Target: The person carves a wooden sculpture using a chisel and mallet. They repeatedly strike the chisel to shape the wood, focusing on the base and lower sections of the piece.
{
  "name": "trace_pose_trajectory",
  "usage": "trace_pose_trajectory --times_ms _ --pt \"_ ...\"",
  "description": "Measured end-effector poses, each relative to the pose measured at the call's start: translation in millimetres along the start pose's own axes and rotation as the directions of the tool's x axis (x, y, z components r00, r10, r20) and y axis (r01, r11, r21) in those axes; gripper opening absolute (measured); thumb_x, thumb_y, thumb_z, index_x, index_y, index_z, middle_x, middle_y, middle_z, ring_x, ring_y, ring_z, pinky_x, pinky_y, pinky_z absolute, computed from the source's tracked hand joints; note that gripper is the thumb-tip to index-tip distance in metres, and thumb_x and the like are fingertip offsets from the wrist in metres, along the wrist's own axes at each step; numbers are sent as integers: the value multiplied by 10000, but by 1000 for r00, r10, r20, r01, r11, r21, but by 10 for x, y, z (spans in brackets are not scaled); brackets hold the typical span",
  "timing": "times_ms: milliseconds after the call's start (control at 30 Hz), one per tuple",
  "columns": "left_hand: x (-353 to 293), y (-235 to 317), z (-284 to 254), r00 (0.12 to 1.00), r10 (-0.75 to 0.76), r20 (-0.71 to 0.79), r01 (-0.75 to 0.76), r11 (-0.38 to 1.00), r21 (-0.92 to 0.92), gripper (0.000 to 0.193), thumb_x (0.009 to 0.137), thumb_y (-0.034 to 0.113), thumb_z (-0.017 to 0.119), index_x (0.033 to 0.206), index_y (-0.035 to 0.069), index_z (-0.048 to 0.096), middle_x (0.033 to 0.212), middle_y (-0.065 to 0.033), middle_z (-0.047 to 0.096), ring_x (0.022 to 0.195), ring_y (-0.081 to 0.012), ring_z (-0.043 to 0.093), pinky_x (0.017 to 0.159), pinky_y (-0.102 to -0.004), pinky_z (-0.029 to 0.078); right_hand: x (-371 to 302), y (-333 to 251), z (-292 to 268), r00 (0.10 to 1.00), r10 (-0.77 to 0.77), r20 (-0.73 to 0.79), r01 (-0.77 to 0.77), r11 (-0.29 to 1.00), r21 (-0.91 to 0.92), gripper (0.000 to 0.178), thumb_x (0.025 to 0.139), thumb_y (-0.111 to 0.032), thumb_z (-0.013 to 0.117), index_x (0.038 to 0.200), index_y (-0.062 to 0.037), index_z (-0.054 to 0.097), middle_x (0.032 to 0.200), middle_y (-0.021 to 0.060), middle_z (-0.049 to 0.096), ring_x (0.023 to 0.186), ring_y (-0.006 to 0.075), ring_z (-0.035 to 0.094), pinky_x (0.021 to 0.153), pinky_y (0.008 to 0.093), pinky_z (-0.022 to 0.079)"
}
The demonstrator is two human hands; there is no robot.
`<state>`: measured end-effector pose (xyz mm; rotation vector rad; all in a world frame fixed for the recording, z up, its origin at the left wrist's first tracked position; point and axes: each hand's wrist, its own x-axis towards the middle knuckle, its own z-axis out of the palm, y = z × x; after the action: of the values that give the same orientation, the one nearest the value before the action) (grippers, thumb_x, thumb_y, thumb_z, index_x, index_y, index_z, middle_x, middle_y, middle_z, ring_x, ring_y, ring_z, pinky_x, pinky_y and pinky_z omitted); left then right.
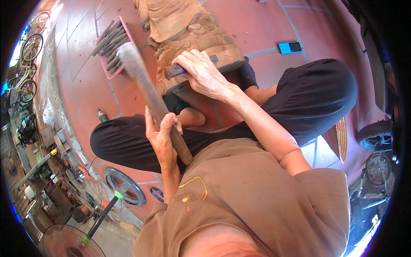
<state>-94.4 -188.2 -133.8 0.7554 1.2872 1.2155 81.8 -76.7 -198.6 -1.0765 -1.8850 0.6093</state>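
Note:
My left hand point(160, 135) is closed around the handle of a long wooden mallet point(147, 83). Its pale, slightly blurred head is raised to the left of my right hand point(203, 75). That hand lies over a dark-handled tool point(174, 72) that looks like a chisel; its butt points left, toward the mallet, and most of it is hidden by my fingers. Both rest at the near end of a large carved wooden figure point(175, 28), with folds and rough relief. The figure lies on the floor between my legs, my feet by its near end.
A pink basket point(103, 66) full of chisel-like tools sits left of the carving. A blue phone point(290, 47) lies on the red tiles at right. A green bottle point(102, 115) is by my left knee. A standing fan point(125, 187), clutter and bicycles point(32, 47) line the left; wheels point(376, 135) stand right.

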Motion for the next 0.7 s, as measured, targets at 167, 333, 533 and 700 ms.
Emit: trace_pose_trajectory --times_ms 167,333,533,700 --pt "39 156 -28 988 141 -60 -143 989 -32 597 987 123 682 1490 9 381 850 -103 606 648 -163 596 575 -269 513 -2 -61 -39 999 18 33 -17 1000 -19 364 824 55 599 1161 -82 582 1055 111 581 1039 336 543 894 438 414" --pt "54 165 -11 991 130 -27 -131 991 -35 637 978 135 697 1511 9 371 853 -105 608 646 -167 603 575 -269 514 3 -47 10 999 -24 -38 25 999 44 350 832 51 595 1154 -85 583 1039 107 580 1023 339 541 886 441 418" --pt "27 134 75 996 87 -2 -87 996 -26 663 967 141 713 1521 18 370 848 -96 609 638 -153 600 570 -261 509 10 -51 -11 1000 1 -18 0 998 58 335 840 39 595 1148 -91 586 1047 111 586 1025 343 547 894 442 422" --pt "17 116 144 991 128 -43 -127 992 27 704 957 75 698 1561 24 341 860 -81 610 635 -135 590 571 -255 501 6 -38 5 1000 6 8 -6 999 49 342 834 45 593 1150 -88 587 1048 114 591 1023 344 551 896 447 422"
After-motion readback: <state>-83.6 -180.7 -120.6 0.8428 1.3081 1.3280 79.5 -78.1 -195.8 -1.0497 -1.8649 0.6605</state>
